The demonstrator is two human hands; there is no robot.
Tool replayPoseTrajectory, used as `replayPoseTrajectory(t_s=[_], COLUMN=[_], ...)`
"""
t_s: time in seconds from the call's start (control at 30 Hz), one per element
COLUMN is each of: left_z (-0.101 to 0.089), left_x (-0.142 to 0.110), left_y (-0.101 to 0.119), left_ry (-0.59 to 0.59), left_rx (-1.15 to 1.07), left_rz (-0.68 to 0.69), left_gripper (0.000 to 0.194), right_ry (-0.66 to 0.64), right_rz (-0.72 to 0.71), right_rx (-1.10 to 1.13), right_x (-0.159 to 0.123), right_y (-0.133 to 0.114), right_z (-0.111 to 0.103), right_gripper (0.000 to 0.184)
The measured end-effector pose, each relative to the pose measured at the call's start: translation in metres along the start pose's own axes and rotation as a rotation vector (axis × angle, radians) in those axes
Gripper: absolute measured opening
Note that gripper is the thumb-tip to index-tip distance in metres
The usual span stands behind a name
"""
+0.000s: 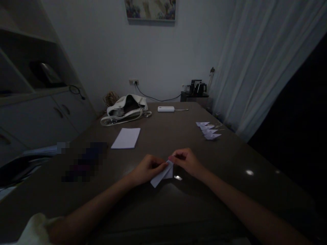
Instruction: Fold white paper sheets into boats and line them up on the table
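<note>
A partly folded piece of white paper (161, 175) is held just above the near middle of the dark table. My left hand (149, 168) pinches its upper left side between thumb and fingers. At the paper's top corner, my right hand (186, 160) pinches with thumb and index finger. Two flaps of the paper spread downward below the hands. Several folded white paper shapes (211, 136) with pointed ends stand in a row at the right. A stack of white paper sheets (126, 138) lies to the left, beyond my left hand.
A white handbag (127, 106) sits at the table's far left. Near the far edge lies a white power strip or power bank (166, 109) with a short cable. A blurred-out dark object (87, 161) is on the left. A sheer curtain (245, 68) hangs at right.
</note>
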State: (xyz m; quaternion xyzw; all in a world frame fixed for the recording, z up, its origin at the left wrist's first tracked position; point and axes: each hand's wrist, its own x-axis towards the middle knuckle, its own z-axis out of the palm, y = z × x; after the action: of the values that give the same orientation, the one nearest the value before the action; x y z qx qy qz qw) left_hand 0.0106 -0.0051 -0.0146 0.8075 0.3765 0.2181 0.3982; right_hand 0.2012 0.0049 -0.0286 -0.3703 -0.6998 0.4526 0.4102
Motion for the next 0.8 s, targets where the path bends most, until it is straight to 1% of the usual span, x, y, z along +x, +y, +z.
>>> replayPoseTrajectory(t_s=[0.17,0.23,0.33,0.4,0.47,0.57,0.7,0.8], left_z=[0.0,-0.002,-0.006,-0.008,-0.01,-0.012,-0.015,-0.016], left_x=[0.001,0.0,-0.001,-0.001,-0.001,-0.001,0.0,0.0], left_y=[0.002,0.003,0.003,0.002,0.002,0.0,0.002,0.006], left_ry=[0.015,0.003,-0.023,-0.034,-0.028,-0.011,0.002,0.009], left_rx=[0.013,0.007,-0.076,-0.127,-0.147,-0.126,-0.014,0.008], left_rz=[0.019,-0.003,-0.045,-0.046,-0.041,-0.03,0.004,0.016], left_gripper=[0.048,0.048,0.046,0.045,0.045,0.044,0.043,0.042], right_ry=[0.0,0.058,0.221,0.266,0.286,0.301,0.308,0.328], right_rz=[-0.077,-0.083,-0.088,-0.076,-0.076,-0.09,-0.112,-0.124], right_rx=[-0.038,-0.067,-0.063,-0.064,-0.08,-0.103,-0.123,-0.13], right_x=[-0.001,0.001,0.005,0.006,0.007,0.007,0.007,0.007], right_y=[-0.003,-0.004,-0.005,-0.007,-0.008,-0.009,-0.007,-0.008], right_z=[0.001,-0.004,-0.017,-0.026,-0.033,-0.036,-0.035,-0.032], right_gripper=[0.023,0.025,0.027,0.028,0.029,0.028,0.028,0.029])
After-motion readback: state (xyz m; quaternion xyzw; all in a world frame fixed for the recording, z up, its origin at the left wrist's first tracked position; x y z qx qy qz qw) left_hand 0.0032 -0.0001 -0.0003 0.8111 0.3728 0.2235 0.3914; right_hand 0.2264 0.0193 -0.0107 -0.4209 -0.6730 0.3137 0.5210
